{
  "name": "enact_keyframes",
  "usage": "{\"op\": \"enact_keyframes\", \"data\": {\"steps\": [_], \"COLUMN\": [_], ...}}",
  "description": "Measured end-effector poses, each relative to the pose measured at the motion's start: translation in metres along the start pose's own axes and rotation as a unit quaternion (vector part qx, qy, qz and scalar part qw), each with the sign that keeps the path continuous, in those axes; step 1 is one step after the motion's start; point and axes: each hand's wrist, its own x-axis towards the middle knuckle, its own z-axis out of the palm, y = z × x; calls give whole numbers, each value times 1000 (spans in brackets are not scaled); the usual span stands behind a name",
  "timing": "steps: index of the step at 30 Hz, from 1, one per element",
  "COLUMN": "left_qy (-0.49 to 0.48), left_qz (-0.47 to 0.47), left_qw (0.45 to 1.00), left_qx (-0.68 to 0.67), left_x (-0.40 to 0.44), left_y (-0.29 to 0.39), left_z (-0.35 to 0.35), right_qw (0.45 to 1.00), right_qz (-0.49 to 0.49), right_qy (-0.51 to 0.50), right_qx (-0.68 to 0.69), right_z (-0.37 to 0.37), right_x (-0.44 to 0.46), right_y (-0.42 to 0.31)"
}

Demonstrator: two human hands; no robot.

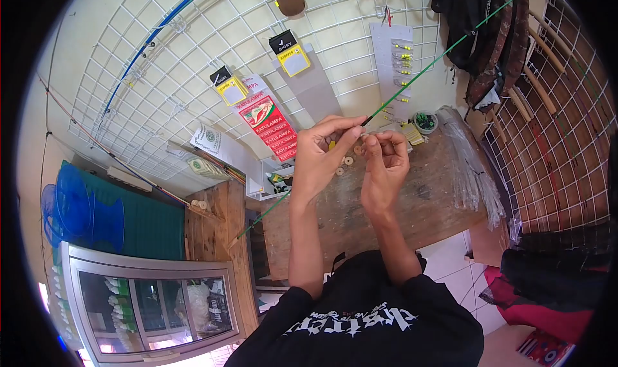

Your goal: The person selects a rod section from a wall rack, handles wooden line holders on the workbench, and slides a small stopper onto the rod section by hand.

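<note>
A thin green fishing rod [431, 66] runs slantwise across the view, its tip up at the right and its butt end down at the left. My left hand [322, 149] is closed on the rod, thumb and fingers pinching it beside a dark band. Close by on the right, my right hand [385, 164] has thumb and forefinger pressed together near that band. Whatever is in this pinch is too small to make out. Below the hands, several cork rings [348, 160] lie on the wooden table [418, 196].
A white wire grid holds yellow-and-black stopper packets [294, 63] and a red Katulampa packet [267, 122]. Clear plastic sleeves [467, 164] lie at the table's right. A glass-fronted cabinet [154, 309] stands lower left. A small round tub [424, 121] sits at the back.
</note>
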Motion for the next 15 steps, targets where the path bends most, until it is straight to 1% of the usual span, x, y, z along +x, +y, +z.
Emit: {"op": "enact_keyframes", "data": {"steps": [6, 8, 12, 15], "left_qy": [-10, -11, -26, -36], "left_qz": [-4, -11, 0, 9], "left_qw": [1000, 1000, 1000, 999], "left_qx": [-1, -3, -4, 4], "left_x": [-1, -2, -1, -2], "left_y": [0, 0, -1, -2], "left_z": [2, 2, 1, 2], "right_qw": [1000, 1000, 1000, 999], "right_qz": [7, -5, 14, -2], "right_qy": [12, 25, 26, 33], "right_qx": [3, -14, -7, -39], "right_z": [1, 1, 1, 1], "right_x": [-1, 0, 0, 0], "right_y": [-1, -1, -4, -5]}}
